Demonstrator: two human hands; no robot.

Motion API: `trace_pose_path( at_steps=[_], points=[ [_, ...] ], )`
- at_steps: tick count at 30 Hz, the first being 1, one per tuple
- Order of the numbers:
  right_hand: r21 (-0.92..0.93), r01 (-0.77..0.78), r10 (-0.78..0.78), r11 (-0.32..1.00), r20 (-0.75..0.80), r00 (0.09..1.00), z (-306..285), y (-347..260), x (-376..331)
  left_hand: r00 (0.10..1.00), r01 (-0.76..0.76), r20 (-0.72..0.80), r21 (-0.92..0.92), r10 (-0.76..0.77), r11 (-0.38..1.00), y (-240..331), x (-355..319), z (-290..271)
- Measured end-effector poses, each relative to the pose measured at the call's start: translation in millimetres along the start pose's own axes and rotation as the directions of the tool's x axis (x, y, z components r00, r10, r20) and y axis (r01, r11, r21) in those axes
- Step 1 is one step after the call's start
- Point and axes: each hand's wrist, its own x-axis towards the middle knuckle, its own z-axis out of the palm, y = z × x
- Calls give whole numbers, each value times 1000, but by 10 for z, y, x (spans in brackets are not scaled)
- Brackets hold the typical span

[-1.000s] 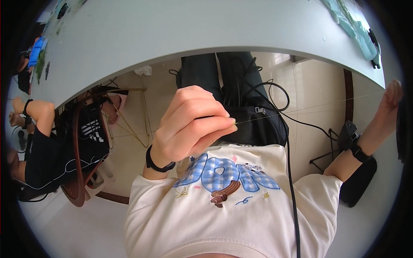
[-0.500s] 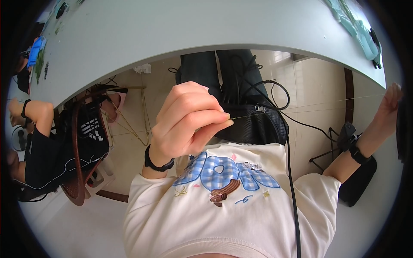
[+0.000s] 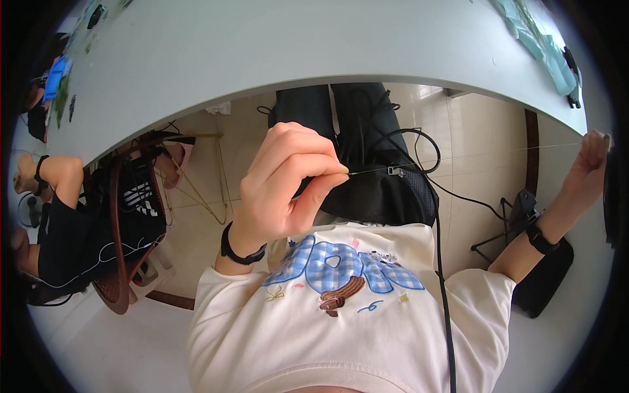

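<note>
My left hand (image 3: 288, 177) is raised in front of my chest, with thumb and fingertips pinched together on a thin pale thread (image 3: 485, 154). The thread runs taut to the right, across my lap, and reaches my right hand (image 3: 591, 157). That arm is stretched far out, and the hand is closed on the thread at the picture's right rim, where its fingertips are hard to make out. Just outside the left fingertips, a short stretch of the thread looks yellowish. Whatever lies inside the left pinch is hidden.
A grey-white table (image 3: 327, 39) curves across the top. Teal wrapping (image 3: 537, 46) lies on its right, a blue object (image 3: 56, 77) at its left end. Black cable (image 3: 444, 295) hangs down my front. At left sits another person (image 3: 62, 229) beside a brown chair (image 3: 116, 196).
My left hand has shifted slightly left, and its pinch looks tighter around the thread. The right hand has moved a little left. The thread stays stretched between them.
</note>
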Motion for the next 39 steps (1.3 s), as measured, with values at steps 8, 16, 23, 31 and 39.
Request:
trace_pose_path(
  at_steps=[8, 16, 23, 31, 39],
  points=[
    [-341, 122, -143, 932, -37, 989, 173, 154, 1, 830, 553, 172, -371, -530, 746, 91, -40, 34],
    [-475, 238, -292, 847, -43, 955, 236, 203, 62, 778, 618, 265, -489, -570, 616, 42, 62, 3],
    [-589, 297, -382, 752, -23, 924, 399, 223, -27, 817, 569, 212, -443, -536, 693, 129, 105, -85],
    [-176, -83, 109, 981, 139, 984, 549, 439, 167, 909, 402, -232, 277, -345, 873, -199, 413, -324],
    [-668, -157, 389, 727, 213, 896, 536, 724, 426, 893, 439, -299, 420, -335, 795, -578, 580, -441]
  ],
)
